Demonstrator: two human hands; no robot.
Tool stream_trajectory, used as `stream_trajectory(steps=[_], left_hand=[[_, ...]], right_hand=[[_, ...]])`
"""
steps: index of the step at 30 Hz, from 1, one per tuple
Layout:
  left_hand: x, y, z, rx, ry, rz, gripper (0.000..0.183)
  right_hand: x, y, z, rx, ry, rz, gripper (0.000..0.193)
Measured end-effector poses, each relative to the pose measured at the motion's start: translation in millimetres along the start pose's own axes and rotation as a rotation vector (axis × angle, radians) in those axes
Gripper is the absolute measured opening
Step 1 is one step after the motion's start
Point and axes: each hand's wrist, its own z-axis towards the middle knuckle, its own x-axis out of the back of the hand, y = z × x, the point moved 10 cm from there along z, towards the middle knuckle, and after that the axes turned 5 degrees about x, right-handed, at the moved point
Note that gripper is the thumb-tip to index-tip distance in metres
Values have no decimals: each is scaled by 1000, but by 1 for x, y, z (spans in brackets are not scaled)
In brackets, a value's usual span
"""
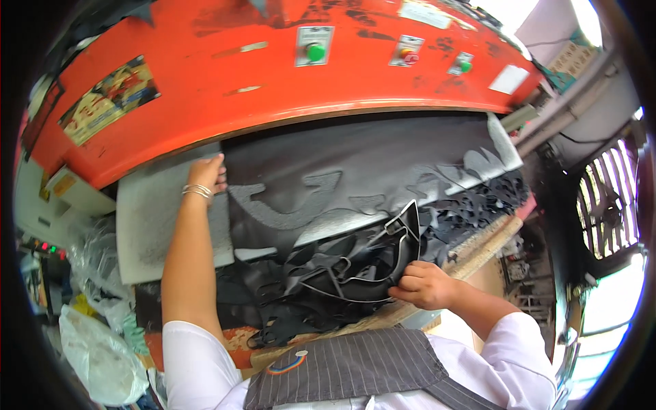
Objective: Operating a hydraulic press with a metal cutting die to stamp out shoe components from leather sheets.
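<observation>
A dark leather-like sheet lies on a pale grey cutting pad, with curved shapes cut out along its near edge. At its left edge is my left hand, fingers closed and seemingly pinching the sheet's margin; the fingertips are partly hidden. My right hand is wrapped round the near right end of a curved steel cutting die. The die is tilted above a heap of dark scraps, close to the pad's front edge.
An orange press beam spans the far side, low over the sheet. It carries green buttons and a red one. A wooden rail edges the scraps. Plastic bags sit at the left.
</observation>
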Motion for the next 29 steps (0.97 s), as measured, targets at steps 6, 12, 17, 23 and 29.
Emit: stream_trajectory(steps=[6,12,17,23,29], left_hand=[[-14,53,41,-525,319,1032,54],[-39,49,22,-569,330,1048,45],[-20,27,-8,-619,402,1050,44],[-28,9,-60,-457,413,1066,47],[-35,-18,-95,-457,577,902,41]], right_hand=[[-18,34,-110,-427,-178,-13,24],[-13,82,-141,-622,-170,462,25],[33,195,-219,-1241,148,497,45],[43,373,-368,-1614,540,357,55],[39,436,-350,-1546,346,130,74]])
